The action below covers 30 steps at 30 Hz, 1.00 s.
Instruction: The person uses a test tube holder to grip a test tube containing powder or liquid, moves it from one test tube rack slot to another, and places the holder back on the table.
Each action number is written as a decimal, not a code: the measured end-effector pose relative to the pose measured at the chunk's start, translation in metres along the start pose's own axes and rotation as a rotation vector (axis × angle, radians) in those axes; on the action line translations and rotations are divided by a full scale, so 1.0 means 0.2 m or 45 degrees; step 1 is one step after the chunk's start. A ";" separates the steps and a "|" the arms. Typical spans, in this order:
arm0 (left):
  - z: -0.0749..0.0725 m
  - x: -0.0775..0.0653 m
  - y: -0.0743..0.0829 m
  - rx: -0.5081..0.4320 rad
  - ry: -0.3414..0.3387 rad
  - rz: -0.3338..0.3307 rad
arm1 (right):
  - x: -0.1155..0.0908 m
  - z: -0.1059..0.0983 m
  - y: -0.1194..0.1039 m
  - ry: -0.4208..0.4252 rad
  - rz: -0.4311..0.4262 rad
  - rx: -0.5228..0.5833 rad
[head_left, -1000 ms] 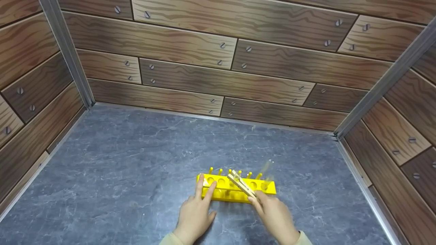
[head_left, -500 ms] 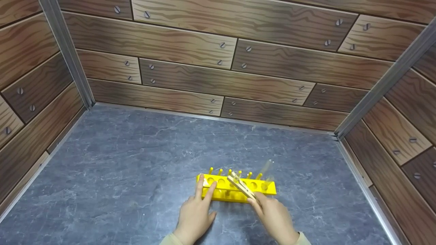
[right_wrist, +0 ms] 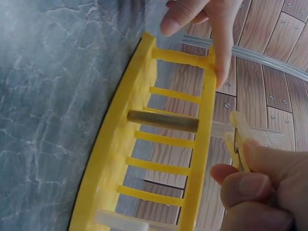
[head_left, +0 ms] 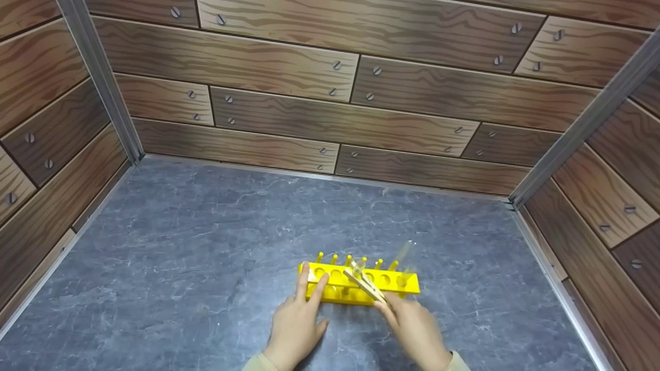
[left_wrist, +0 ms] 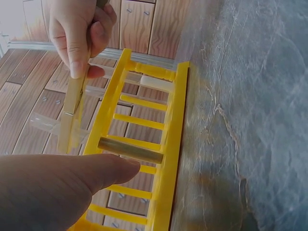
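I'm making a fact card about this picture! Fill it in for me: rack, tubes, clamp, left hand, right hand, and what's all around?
Rack: yellow rack with holes along its top
Tube one: tube with brownish contents, near the rack's middle
Tube two: tube with pale contents, at the rack's right end
Clamp: wooden clamp, its tip at the brownish tube's upper part; firmly closed or not, I can't tell
Left hand: fingers on the rack's left end
Right hand: holds the clamp
Around: gray-blue tabletop, plank-patterned walls
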State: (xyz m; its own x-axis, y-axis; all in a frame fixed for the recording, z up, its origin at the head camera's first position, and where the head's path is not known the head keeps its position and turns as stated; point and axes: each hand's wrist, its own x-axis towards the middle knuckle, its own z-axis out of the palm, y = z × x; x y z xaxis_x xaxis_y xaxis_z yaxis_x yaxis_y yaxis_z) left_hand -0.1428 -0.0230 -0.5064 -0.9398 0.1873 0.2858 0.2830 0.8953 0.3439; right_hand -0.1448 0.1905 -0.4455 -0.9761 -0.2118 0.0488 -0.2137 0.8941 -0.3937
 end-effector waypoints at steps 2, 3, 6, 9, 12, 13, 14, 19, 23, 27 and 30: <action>0.00 0.00 0.00 -0.003 -0.012 -0.005 | 0.00 0.00 0.00 -0.008 0.004 0.008; -0.01 0.00 0.00 -0.002 -0.014 -0.007 | 0.00 0.00 0.01 -0.005 0.002 0.004; -0.01 0.00 0.00 0.002 -0.011 -0.009 | 0.01 0.01 0.01 0.018 -0.016 -0.021; -0.01 0.00 0.00 0.004 0.005 -0.008 | 0.00 0.02 0.02 0.060 -0.044 -0.052; -0.01 0.00 0.00 0.004 0.019 -0.004 | 0.00 0.03 0.02 0.094 -0.061 -0.050; -0.01 0.00 0.00 0.007 0.021 -0.004 | 0.00 0.04 0.02 0.096 -0.061 -0.045; -0.01 0.00 0.00 0.006 0.020 -0.003 | 0.00 0.04 0.02 0.094 -0.058 -0.037; -0.01 0.01 0.00 -0.001 -0.017 -0.006 | 0.00 0.05 0.03 0.054 -0.036 -0.006; -0.01 0.01 0.00 0.001 -0.027 -0.011 | 0.01 0.06 0.03 0.025 -0.009 -0.008; 0.00 0.01 0.00 0.004 -0.020 -0.010 | 0.01 0.07 0.03 0.008 0.012 -0.007; 0.01 0.00 0.00 0.007 -0.013 -0.009 | 0.01 0.07 0.03 0.007 0.029 0.009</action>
State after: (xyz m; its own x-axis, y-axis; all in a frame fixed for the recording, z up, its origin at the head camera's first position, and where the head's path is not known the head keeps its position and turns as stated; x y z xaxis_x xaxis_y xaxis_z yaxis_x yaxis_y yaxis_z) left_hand -0.1438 -0.0229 -0.5077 -0.9437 0.1851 0.2740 0.2754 0.8987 0.3412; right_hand -0.1480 0.1905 -0.4601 -0.9809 -0.1896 0.0446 -0.1913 0.8957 -0.4014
